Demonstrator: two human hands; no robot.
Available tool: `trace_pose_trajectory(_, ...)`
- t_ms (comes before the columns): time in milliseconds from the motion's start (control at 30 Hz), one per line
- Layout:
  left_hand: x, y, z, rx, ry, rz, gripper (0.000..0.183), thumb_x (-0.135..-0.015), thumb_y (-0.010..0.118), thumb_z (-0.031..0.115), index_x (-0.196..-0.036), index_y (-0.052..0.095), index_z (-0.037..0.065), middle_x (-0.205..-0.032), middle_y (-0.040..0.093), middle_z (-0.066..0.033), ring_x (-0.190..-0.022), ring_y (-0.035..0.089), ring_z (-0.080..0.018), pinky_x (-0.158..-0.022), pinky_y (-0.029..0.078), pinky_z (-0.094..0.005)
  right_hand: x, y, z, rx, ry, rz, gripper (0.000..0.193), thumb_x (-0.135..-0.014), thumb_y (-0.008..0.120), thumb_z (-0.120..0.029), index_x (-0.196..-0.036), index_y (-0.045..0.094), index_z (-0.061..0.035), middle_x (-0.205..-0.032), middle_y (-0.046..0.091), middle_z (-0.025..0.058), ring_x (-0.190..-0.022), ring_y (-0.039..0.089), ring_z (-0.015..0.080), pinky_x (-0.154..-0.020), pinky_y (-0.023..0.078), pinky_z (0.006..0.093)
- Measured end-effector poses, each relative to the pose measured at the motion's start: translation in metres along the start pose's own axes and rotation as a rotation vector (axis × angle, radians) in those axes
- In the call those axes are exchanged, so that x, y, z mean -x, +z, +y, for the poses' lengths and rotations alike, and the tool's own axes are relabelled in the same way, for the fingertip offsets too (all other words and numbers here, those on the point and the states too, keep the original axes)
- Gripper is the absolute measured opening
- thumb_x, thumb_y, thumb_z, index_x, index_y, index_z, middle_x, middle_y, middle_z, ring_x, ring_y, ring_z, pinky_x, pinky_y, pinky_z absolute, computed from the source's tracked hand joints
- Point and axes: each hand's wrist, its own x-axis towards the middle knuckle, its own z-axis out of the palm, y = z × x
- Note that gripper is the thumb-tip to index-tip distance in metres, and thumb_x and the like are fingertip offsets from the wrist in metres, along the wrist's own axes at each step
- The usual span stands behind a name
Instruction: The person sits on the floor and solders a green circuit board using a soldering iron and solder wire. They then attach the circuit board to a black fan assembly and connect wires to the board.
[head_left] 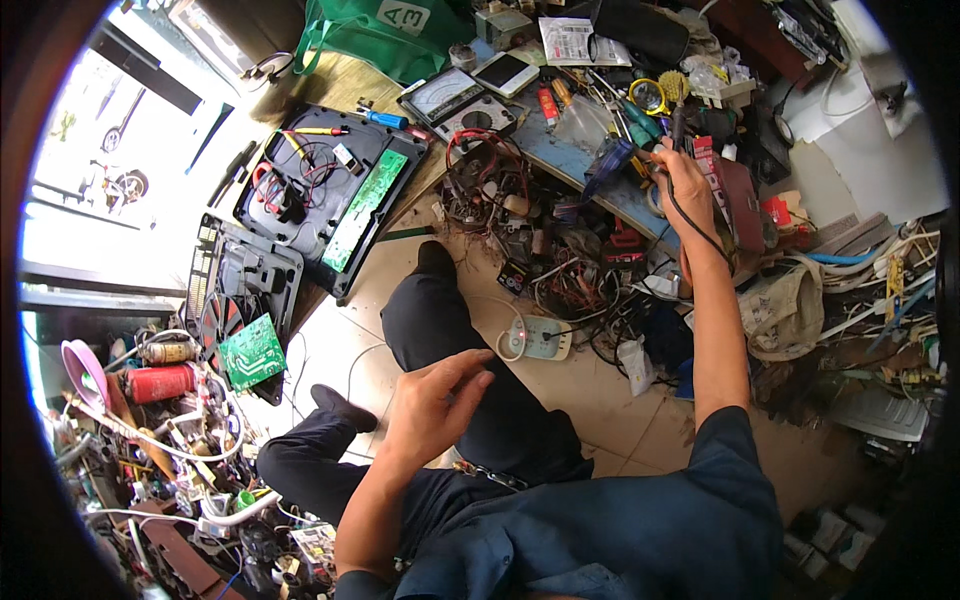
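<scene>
Nearest, at the bottom, are your dark shirt (600, 530) and your outstretched legs in dark trousers (430, 330). Your left hand (432, 405) hangs above your thigh, bare and holding nothing, its fingers loosely bent and close together. Beyond your knee, a pale power strip (540, 338) with a plugged-in lead lies on the tiled floor (610, 405). Your right arm reaches forward to the cluttered bench, where your right hand (683, 195) is closed around a dark handheld tool (679, 127). The tool is slim and roughly cylindrical, dark brown to black, and points away from you; a black cord (683, 212) trails back along your wrist. Its far end is near a round, bristly, yellow-brown object (674, 86); whether they touch, you cannot tell from here. Just left of that is a yellow-rimmed round lens (648, 96). Left of your reach, a black plastic casing (300, 240) bears a long green circuit board (367, 210). Farther off on the bench are an analogue meter (465, 105) and a white phone (506, 73), with a green bag (350, 40) behind them.
</scene>
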Motion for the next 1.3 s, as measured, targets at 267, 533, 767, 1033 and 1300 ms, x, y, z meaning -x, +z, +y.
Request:
trace_pose_trajectory(267,-0.029,0.031,0.015,0.129,0.111,-0.026,0.021,-0.096,0.069,0.006,-0.115,0.069,-0.003,-0.093,0.074,-0.0175,-0.08,0.075,-0.0225,-0.07,0.057,-0.0332,0.008,-0.051,-0.056,-0.201,-0.215,0.296,0.039,-0.09,0.066,0.009,-0.125,0.06,-0.0064,-0.126,0.065,0.0202,-0.099,0.069,0.0347,-0.089,0.059,0.0407)
trace_pose_trajectory(533,-0.036,0.074,0.034,1.054,0.119,-0.018,0.071,-0.103,0.064,0.014,-0.159,0.023,0.001,-0.154,0.045,-0.0197,-0.138,0.05,-0.0282,-0.112,0.043,-0.0395,0.088,-0.113,-0.229,-0.696,-0.033,-0.169,0.031,-0.078,0.07,-0.006,-0.109,0.065,-0.0089,-0.116,0.066,0.0172,-0.095,0.066,0.0393,-0.089,0.055,0.0473)
trace_pose_trajectory(767,0.026,0.034,0.0,1.123,0.139,0.22,0.063,-0.1,0.063,0.0,-0.149,0.025,0.001,-0.141,0.055,-0.0194,-0.124,0.06,-0.023,-0.107,0.049,-0.0365,0.089,-0.081,-0.304,-0.721,-0.561,-0.042,0.037,-0.09,0.076,-0.011,-0.117,0.052,-0.0167,-0.126,0.066,0.0208,-0.111,0.065,0.0391,-0.096,0.053,0.0529)
trace_pose_trajectory(1033,0.072,-0.026,-0.055,1.018,0.371,0.451,0.052,-0.096,0.064,-0.008,-0.139,0.037,0.002,-0.141,0.049,-0.0188,-0.132,0.054,-0.0255,-0.108,0.05,-0.0404,0.057,-0.04,-0.389,-1.046,-0.312,-0.111,0.04,-0.089,0.071,0.007,-0.117,0.046,-0.0084,-0.133,0.063,0.0305,-0.113,0.07,0.0377,-0.094,0.057,0.0451)
trace_pose_trajectory(1300,0.112,-0.09,-0.104,0.852,0.541,0.493,0.048,-0.092,0.075,0.004,-0.132,0.05,0.009,-0.133,0.05,-0.0142,-0.129,0.054,-0.0297,-0.109,0.046,-0.0464,0.049,0.0,-0.469,-1.202,-0.376,-0.248,0.033,-0.094,0.067,0.004,-0.118,0.048,-0.0082,-0.128,0.065,0.03,-0.104,0.073,0.035,-0.085,0.061,0.0423)
